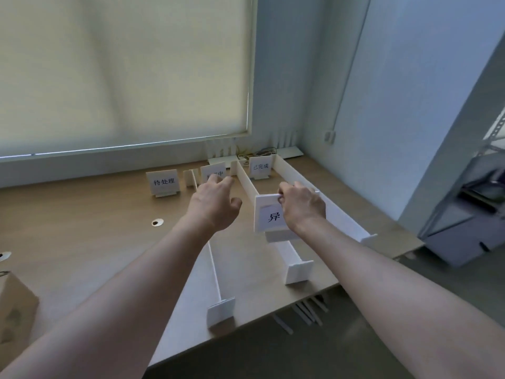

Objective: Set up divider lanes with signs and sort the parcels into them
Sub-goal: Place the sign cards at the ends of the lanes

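Observation:
My right hand (302,207) pinches the top edge of a white sign (269,214) with a black character, held above the table between two dividers. My left hand (216,203) reaches forward with loosely curled fingers, holding nothing, its fingertips in front of the middle sign (214,172). Three white signs stand at the back: the left sign (163,182), the middle one, and the right sign (261,167). Three long white dividers run front to back: the left divider (216,272), the middle divider (247,180) and the right divider (338,212).
The wooden table (90,228) has a round cable hole (157,222). A brown cardboard parcel (13,310) sits at the near left edge. Small white pieces (190,177) stand between the left and middle signs. Cables and white strips lie by the back wall. A grey shelf unit (464,228) stands right.

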`<state>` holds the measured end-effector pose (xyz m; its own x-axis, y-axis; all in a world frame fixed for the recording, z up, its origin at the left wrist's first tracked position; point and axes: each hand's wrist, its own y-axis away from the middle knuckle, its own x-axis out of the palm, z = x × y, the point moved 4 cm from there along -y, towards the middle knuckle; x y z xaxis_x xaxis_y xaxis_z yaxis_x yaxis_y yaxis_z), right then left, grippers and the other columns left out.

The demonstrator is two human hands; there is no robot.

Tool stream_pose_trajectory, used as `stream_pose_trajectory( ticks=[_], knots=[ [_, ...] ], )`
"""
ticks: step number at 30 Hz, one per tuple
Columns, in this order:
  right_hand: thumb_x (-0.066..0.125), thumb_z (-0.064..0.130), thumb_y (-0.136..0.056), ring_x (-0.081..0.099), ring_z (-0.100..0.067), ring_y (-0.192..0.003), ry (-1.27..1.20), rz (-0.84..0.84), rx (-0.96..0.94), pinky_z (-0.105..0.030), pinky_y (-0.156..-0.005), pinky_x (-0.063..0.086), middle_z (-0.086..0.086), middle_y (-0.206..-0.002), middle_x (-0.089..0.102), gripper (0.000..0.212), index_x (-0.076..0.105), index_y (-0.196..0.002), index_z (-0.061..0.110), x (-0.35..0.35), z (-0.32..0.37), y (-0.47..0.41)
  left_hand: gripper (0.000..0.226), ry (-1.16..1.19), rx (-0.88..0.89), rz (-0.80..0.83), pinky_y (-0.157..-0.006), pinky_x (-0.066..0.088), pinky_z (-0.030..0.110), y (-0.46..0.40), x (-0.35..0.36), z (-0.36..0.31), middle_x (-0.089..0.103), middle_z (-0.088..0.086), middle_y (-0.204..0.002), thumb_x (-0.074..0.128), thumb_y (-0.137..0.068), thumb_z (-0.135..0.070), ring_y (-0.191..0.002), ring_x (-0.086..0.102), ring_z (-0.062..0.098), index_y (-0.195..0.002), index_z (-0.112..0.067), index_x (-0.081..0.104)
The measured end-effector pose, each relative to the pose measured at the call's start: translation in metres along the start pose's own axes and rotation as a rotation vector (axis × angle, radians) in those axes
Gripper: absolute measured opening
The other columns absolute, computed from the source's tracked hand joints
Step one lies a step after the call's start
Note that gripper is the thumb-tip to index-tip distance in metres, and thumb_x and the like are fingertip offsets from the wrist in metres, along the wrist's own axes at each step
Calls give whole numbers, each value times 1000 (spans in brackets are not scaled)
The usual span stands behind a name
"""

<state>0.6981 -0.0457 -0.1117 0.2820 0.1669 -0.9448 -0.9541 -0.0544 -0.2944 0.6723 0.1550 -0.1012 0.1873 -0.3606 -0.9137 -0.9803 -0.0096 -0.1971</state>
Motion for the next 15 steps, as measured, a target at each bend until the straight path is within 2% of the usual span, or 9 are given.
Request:
stream_pose_trajectory(
  ticks=[6, 15],
  knots=[
    [51, 26, -103, 56, -32, -110, 5, -30, 39, -34, -76, 36, -7, -114, 56, 13, 59, -114, 25, -21, -129, -26, 51, 15, 53, 8, -105, 45, 48, -37, 49, -120, 50, 11, -141, 57, -94, -38, -126, 51, 39, -141, -20, 52],
    [51, 31, -104, 55, -31, -110, 25, -26, 103, -35, -75, 38, -6, -114, 56, 11, 58, -109, 25, -5, -266, -118, 48, 15, 143, 27, -101, 48, 48, -159, 131, -224, 51, 11, -139, 57, -93, -37, -121, 54, 39, -139, -20, 53]
  ],
)
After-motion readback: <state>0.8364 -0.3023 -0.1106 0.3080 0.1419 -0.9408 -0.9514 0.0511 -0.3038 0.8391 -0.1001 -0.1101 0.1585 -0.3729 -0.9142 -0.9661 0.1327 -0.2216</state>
